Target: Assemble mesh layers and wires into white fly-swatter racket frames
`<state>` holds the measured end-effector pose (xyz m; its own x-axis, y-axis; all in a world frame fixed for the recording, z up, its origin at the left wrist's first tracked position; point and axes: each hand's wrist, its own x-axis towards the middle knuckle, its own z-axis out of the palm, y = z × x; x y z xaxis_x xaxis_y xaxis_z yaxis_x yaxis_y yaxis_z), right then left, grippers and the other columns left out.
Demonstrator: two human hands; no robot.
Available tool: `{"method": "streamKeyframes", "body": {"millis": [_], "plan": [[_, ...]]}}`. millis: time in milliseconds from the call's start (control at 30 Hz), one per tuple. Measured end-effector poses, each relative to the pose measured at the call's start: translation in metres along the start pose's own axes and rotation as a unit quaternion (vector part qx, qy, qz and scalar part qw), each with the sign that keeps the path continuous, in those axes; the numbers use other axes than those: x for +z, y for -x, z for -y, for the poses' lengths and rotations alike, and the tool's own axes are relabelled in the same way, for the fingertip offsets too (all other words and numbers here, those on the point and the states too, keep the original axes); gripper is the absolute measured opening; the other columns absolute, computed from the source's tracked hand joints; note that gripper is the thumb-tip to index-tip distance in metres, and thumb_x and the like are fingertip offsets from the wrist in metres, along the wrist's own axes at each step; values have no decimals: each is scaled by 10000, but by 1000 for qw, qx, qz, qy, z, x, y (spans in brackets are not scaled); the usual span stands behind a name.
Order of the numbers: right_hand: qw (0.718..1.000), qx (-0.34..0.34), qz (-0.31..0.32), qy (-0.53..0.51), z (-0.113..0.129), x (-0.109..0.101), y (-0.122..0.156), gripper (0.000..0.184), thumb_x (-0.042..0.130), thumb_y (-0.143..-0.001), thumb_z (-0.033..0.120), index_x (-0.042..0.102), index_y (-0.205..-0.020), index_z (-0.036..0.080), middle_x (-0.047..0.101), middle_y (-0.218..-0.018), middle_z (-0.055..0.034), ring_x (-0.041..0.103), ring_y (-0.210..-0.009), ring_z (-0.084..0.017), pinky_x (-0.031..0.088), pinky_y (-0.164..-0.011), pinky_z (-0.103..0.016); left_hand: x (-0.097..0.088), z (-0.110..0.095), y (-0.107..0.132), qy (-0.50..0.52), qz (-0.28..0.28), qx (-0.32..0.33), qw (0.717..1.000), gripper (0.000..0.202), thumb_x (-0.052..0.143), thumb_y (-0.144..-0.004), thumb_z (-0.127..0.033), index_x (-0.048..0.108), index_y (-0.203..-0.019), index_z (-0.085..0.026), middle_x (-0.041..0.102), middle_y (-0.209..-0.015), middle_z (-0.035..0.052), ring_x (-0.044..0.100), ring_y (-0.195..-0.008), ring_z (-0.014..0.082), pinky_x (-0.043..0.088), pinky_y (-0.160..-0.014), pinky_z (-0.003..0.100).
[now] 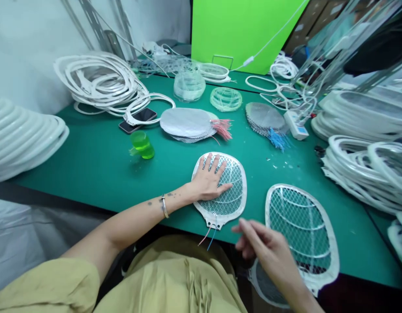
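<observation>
Right now, from the head camera, the left hand (207,180) is pressing flat on a white-framed racket mesh (235,191), fingers spread apart, while the right hand (266,248) is hanging just beside a second racket mesh (300,230), fingers loosely together, gripping nothing. Coils of white plastic frames (99,82), a green cup (141,144), a phone (139,119) and stacked meshes trailing pink wires (186,122) are lying around them on the green workbench (90,174), with a white wall (25,43) rising behind.
</observation>
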<state>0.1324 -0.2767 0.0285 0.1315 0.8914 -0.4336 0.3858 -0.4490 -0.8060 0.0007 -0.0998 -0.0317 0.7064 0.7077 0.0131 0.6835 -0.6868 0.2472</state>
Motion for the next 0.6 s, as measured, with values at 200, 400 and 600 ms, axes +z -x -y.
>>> {"method": "streamKeyframes", "body": {"millis": [200, 400, 600], "plan": [[854, -339, -44, 392, -1, 7, -85, 948, 396, -861, 693, 109, -1521, 77, 146, -1571, -189, 84, -1451, -304, 156, -1172, -498, 0, 2, -1, -43, 1, 16, 999, 695, 339, -939, -431, 153, -1524, -102, 54, -1583, 196, 0, -1444, 409, 21, -1142, 578], [816, -331, -4, 474, -22, 14, -107, 1045, 360, -847, 722, -263, -1459, 149, -44, -1576, -169, -24, -1443, -283, 136, -1179, -487, -4, 11, -4, -39, 53, 32, 997, 690, 341, -901, -270, 129, -1514, -36, 38, -1588, 178, -34, -1450, 367, 35, -1160, 540], [824, -341, 77, 447, -1, -3, -108, 1192, 441, -755, 790, -332, -1417, 168, -208, -1543, -125, -98, -1429, -309, 118, -1171, -515, 3, 13, 3, -51, -3, 58, 997, 647, 271, -943, -339, 170, -1506, -37, 103, -1585, 169, 2, -1460, 346, 25, -1164, 539]]}}
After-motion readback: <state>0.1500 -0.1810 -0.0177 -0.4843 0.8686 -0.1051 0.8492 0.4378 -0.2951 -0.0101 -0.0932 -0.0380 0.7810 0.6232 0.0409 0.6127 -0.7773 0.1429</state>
